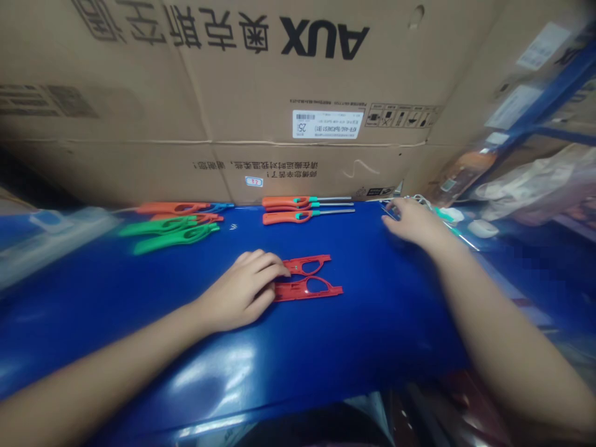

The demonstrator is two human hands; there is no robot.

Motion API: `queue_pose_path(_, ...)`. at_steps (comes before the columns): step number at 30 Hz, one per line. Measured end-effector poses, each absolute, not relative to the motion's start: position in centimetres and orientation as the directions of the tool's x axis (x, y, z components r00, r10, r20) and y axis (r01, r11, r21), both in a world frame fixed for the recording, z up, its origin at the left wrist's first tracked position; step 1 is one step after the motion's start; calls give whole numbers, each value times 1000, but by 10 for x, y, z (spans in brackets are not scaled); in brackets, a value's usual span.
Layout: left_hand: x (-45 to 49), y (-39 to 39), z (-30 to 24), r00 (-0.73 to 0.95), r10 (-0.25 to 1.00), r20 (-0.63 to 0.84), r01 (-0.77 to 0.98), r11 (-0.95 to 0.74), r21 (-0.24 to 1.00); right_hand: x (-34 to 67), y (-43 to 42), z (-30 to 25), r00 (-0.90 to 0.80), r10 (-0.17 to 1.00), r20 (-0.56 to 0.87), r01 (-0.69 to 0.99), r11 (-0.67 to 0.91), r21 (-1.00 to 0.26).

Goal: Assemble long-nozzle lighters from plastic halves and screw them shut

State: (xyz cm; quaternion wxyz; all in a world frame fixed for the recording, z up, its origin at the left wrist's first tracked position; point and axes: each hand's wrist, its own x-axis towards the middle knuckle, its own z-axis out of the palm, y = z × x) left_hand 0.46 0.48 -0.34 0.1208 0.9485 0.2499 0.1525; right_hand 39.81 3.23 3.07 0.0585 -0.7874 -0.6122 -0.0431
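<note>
My left hand (244,288) lies over the left ends of two red lighter casing halves, its fingers curled down on them. The upper casing half (298,266) and the lower casing half (298,290) lie side by side, inner faces up, with their trigger loops pointing right. Part of both is hidden under my fingers. At the back right, my right hand (412,220) is over some small parts (392,211), with thumb and forefinger apart. What those parts are is too small to tell.
Orange lighters (284,217) with metal tubes lie along the cardboard box (233,112). Green casings (177,238) and orange casings (172,208) lie at the back left, near a clear plastic bag (60,242). A bottle (459,177) and a white object (483,228) are at the right.
</note>
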Motion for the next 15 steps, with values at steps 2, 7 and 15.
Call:
queue_pose_path(2, 6, 3, -2, 831, 501, 241, 425, -852, 306, 418, 36, 31, 378, 920, 101, 926, -378, -12)
queue_pose_path(7, 8, 0, -1, 855, 459, 243, 387, -875, 290, 445, 39, 31, 537, 843, 28, 843, -538, 9)
queue_pose_path(15, 7, 2, -6, 827, 490, 275, 412, -862, 297, 458, 47, 20, 587, 809, -19, 809, -588, -23)
